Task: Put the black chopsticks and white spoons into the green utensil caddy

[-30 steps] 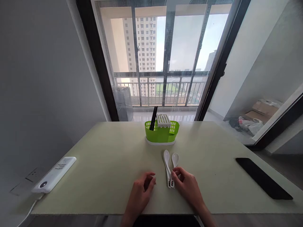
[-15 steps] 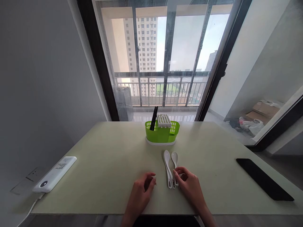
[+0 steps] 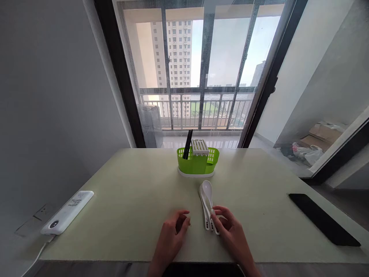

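Observation:
A white spoon (image 3: 207, 187) with a dark-marked handle end lies slanted over other white spoons (image 3: 203, 207), its bowl covering part of theirs. The thumb and fingers of my right hand (image 3: 228, 226) pinch its handle. To the left, my left hand (image 3: 174, 231) rests on the table with nothing in it, fingers loosely curled and a gap between thumb and index finger. Beyond the spoons stands a green utensil basket (image 3: 192, 167) on a white base. Black chopsticks (image 3: 188, 144) lean in its left part, and a white slotted piece (image 3: 199, 147) sits on top.
On the pale table (image 3: 135, 181), a white device (image 3: 68, 212) with a cable lies at the left edge. A flat black object (image 3: 323, 219) lies at the right. Behind the table are glass doors (image 3: 201, 57); boxes and bags (image 3: 317, 140) sit at the far right.
The spoon in my right hand has shifted left, so its bowl now lies over the other spoons instead of beside them. My left hand has stayed in place.

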`<state>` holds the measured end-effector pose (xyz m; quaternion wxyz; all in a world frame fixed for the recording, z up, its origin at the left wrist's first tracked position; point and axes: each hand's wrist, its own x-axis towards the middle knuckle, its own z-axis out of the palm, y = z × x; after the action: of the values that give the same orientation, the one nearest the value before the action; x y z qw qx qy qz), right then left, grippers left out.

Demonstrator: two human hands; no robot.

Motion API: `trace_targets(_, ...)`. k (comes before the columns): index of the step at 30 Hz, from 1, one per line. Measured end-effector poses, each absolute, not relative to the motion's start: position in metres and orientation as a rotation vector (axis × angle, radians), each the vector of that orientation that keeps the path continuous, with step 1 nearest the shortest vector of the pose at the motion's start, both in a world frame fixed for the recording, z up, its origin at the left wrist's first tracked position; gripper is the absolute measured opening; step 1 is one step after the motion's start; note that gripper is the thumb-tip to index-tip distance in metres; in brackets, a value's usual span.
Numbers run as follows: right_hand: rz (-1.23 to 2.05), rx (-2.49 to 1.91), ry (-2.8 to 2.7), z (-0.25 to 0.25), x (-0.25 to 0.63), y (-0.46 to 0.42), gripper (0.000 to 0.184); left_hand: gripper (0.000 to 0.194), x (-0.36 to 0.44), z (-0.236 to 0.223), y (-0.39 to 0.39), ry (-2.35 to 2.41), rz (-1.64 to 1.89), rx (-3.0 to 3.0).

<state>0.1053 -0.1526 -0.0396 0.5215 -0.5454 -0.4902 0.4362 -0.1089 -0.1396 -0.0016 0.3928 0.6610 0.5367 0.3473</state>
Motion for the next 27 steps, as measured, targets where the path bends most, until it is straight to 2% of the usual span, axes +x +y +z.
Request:
trace_targets(8, 1.225, -1.152, -1.519, -0.030, 0.100, -0.162, 0.034, 0.051, -0.110, -0.005, -0.139, 1.403, 0.951, 1.611)
trace_targets(14, 1.318, -1.092, -1.533, -0.022, 0.101, -0.162, 0.033, 0.059, -0.111, -0.011, -0.138, 1.321, 0.980, 1.444)
trace_targets(19, 1.342, -1.048, -1.487, -0.023, 0.103, -0.161, 0.039, 0.066, -0.120, 0.002, -0.129, 1.314, 1.249, 1.138)
trace_targets(22, 1.358, -1.013, -1.466, -0.028, 0.104, -0.160, 0.041, 0.062, -0.129, 0.028, -0.113, 1.336, 1.461, 1.120)
trace_targets(27, 1.344, -1.041, -1.496, -0.031, 0.104, -0.160, 0.040, 0.040, -0.129, 0.077, -0.070, 1.343, 1.737, 1.481)
